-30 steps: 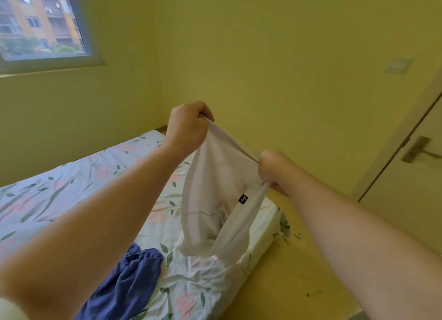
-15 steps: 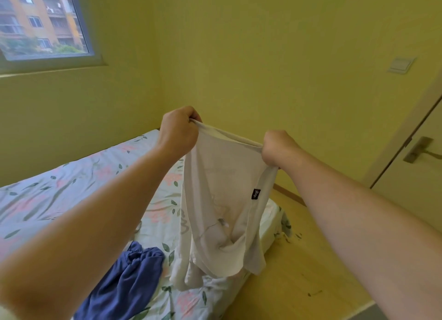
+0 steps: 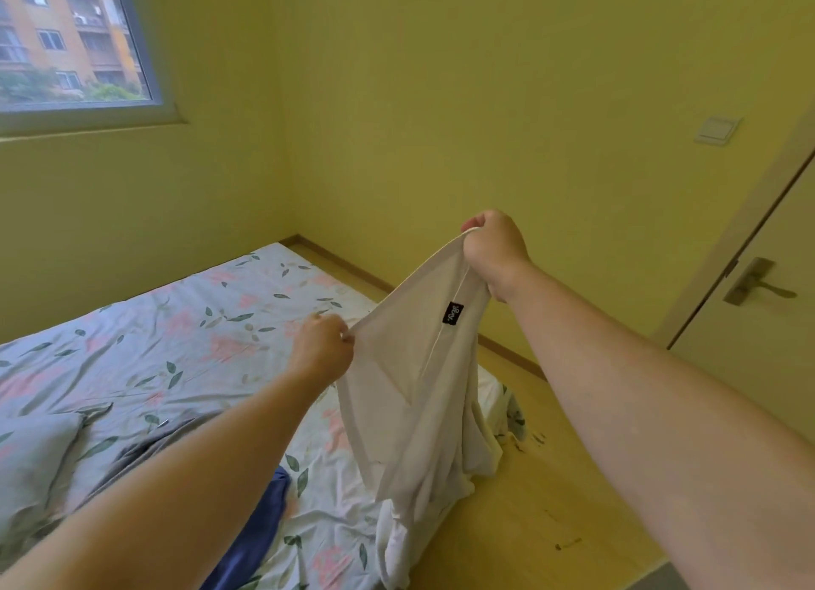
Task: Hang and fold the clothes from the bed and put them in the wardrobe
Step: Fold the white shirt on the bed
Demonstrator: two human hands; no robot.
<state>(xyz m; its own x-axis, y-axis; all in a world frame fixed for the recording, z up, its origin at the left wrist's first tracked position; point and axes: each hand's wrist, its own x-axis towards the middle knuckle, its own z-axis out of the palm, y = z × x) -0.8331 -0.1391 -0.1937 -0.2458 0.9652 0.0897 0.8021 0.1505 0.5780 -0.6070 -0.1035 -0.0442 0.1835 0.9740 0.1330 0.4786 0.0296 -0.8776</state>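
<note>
A white garment (image 3: 414,395) with a small black label hangs in front of me over the bed's corner, its lower part bunched on the mattress edge. My right hand (image 3: 494,250) grips its top edge, held high. My left hand (image 3: 324,347) pinches the same edge lower and to the left, so the edge slants. A blue garment (image 3: 251,541) lies on the bed (image 3: 185,338) under my left forearm, partly hidden. A grey garment (image 3: 150,453) lies beside it.
The bed has a floral sheet and a pale pillow (image 3: 31,461) at the left. Wooden floor (image 3: 551,514) runs along its right side. A closed door with a lever handle (image 3: 754,283) is at the right, a window (image 3: 70,42) at upper left.
My left hand has dropped lower and my right hand has risen and moved right, stretching the garment's top edge into a slant. The view has turned slightly left.
</note>
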